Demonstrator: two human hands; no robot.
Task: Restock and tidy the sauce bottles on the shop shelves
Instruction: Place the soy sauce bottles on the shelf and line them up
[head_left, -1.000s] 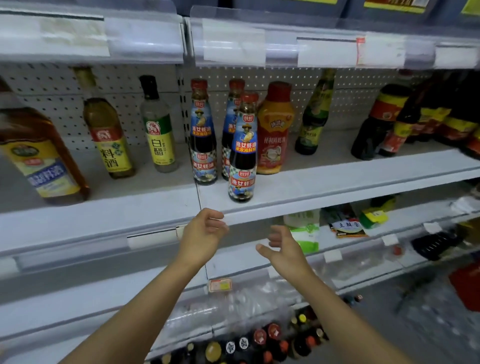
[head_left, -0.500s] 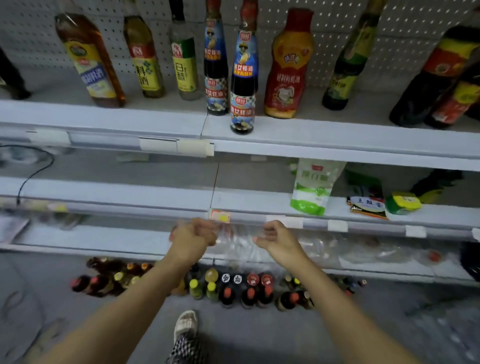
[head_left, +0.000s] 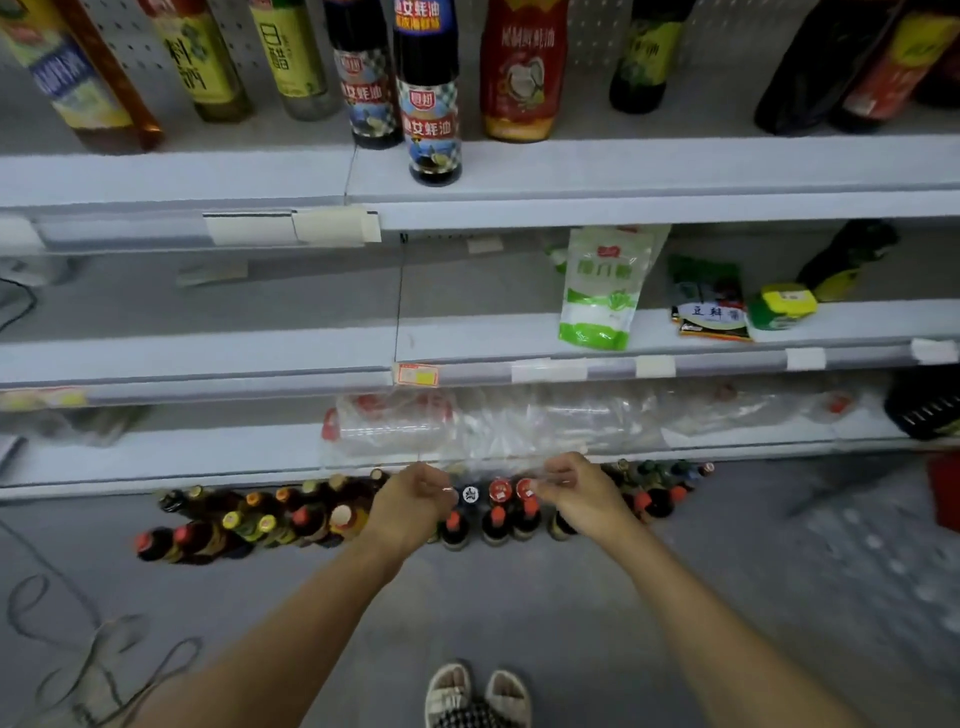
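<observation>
**Q:** What has changed with your hands?

**Me:** A second ago they were up by the white upper shelf (head_left: 623, 171), beside the dark oyster-sauce bottle with the blue-checked label (head_left: 430, 104). Now both have dropped low. My left hand (head_left: 410, 506) and right hand (head_left: 584, 499) hang with fingers curled, over the row of small dark glass sauce bottles with red, orange and yellow caps (head_left: 493, 514) standing on the grey floor. They hold nothing I can see, though blur makes it hard to be sure.

**Q:** Where are those bottles from your fingers?

**Me:** Just beneath and between them; more spread left of my left fingers.

**Q:** And beyond?

**Me:** Past my fingertips lies crumpled clear plastic wrap (head_left: 467, 421) on the lowest shelf (head_left: 156, 457).

**Q:** Meaning?

**Me:** I judge I'm fetching the next bottles to restock.
</observation>
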